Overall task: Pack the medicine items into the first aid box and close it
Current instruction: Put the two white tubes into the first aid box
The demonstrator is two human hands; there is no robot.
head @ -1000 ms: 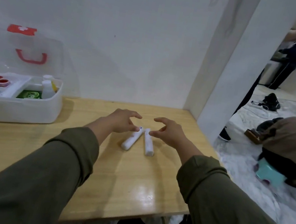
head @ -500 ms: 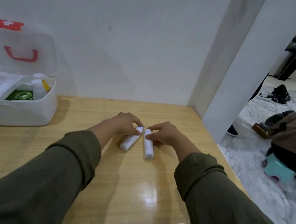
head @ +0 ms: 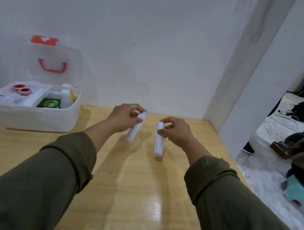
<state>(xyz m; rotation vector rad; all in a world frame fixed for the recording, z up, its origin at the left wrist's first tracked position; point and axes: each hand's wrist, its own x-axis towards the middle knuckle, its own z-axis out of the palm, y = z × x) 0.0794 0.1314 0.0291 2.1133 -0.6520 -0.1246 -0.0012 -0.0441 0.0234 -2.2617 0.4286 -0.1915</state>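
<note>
My left hand (head: 125, 116) grips the top of a white tube (head: 135, 129) and holds it tilted above the wooden table (head: 136, 182). My right hand (head: 176, 131) pinches the top of a second white tube (head: 158, 144), whose lower end sits at or just above the table. The white first aid box (head: 33, 116) stands open at the back left, its clear lid (head: 55, 64) with a red handle leaning against the wall. Inside it I see two red-capped jars, a green packet and small white bottles.
A white wall runs behind the table and a white pillar (head: 263, 72) stands at its right corner. Beyond the right edge, on a marble floor, one person crouches by a teal stool (head: 302, 192) and another person stands farther back.
Both hands came down onto the two tubes lying on the table, closed on them and lifted their far ends. The tubes are now apart.
</note>
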